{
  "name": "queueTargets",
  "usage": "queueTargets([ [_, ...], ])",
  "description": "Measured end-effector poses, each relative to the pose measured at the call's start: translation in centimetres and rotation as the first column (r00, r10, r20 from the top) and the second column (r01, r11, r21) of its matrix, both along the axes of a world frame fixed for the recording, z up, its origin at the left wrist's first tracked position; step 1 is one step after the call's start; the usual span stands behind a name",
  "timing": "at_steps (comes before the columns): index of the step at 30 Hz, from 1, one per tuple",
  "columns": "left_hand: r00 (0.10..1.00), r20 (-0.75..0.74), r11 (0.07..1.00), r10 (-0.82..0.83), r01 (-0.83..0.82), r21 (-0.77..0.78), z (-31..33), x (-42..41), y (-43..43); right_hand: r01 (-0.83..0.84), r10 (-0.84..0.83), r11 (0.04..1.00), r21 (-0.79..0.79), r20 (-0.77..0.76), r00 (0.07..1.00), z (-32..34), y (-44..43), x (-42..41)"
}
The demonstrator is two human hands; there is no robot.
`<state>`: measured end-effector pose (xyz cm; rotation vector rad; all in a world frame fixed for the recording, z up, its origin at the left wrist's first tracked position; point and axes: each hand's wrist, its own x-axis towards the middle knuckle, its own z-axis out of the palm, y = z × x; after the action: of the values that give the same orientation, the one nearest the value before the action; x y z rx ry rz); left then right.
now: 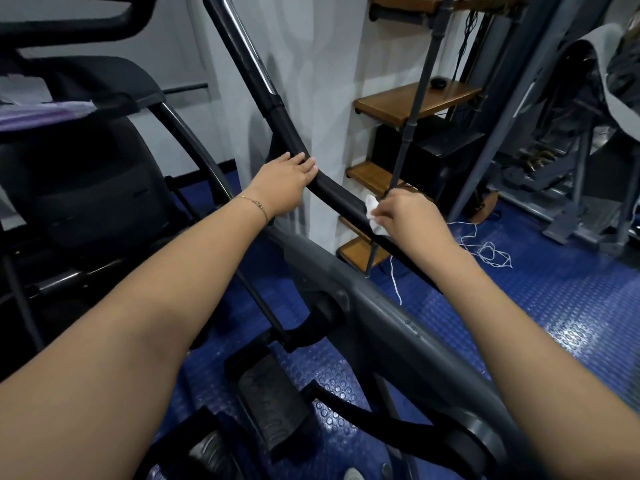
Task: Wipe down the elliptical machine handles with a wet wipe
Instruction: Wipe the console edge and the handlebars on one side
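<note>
The left hand (pixel 282 183) gripped the elliptical handle (pixel 337 195) at its bend; the right hand (pixel 407 214) pinched the wet wipe (pixel 373 209) against it.

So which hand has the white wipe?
The right hand pinches the crumpled white wet wipe on the black padded handle; the left hand only holds that handle.
</note>
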<state>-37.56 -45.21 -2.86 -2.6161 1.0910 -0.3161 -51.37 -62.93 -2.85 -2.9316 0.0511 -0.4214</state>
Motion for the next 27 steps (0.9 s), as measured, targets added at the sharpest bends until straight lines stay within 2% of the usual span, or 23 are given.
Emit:
queueTargets([
  [5, 0.998, -0.008, 0.998, 0.059, -0.059, 0.002, 0.6, -1.0, -0.7, -0.024, 0.024, 0.999, -0.046, 0.013, 1.000, 0.4, -0.5, -2.4],
  [7, 0.995, -0.052, 0.995, 0.079, -0.083, -0.060, 0.5, -2.3, -1.3, -0.061, 0.061, 0.998, -0.028, -0.003, 0.998, 1.0, -1.3, -3.5],
  [10, 0.994, -0.107, 0.971, 0.038, -0.062, -0.233, -0.6, -4.9, -2.4, -0.152, 0.149, 0.986, -0.070, -0.054, 0.987, 1.5, -1.8, -2.5],
  [14, 0.989, -0.129, 0.953, 0.066, -0.101, -0.286, -2.0, -7.0, -3.5, -0.239, 0.234, 0.969, -0.068, -0.073, 0.969, 1.4, -2.2, -2.2],
  [20, 0.973, -0.158, 0.951, 0.169, -0.203, -0.232, -1.0, -7.9, -4.5, -0.437, 0.439, 0.899, 0.042, -0.113, 0.892, 2.1, -4.9, -3.4],
  [27, 0.958, -0.205, 0.968, 0.203, -0.228, -0.105, 0.8, -8.4, -4.8, -0.486, 0.482, 0.874, -0.003, -0.118, 0.868, 1.5, -6.2, -4.5],
])
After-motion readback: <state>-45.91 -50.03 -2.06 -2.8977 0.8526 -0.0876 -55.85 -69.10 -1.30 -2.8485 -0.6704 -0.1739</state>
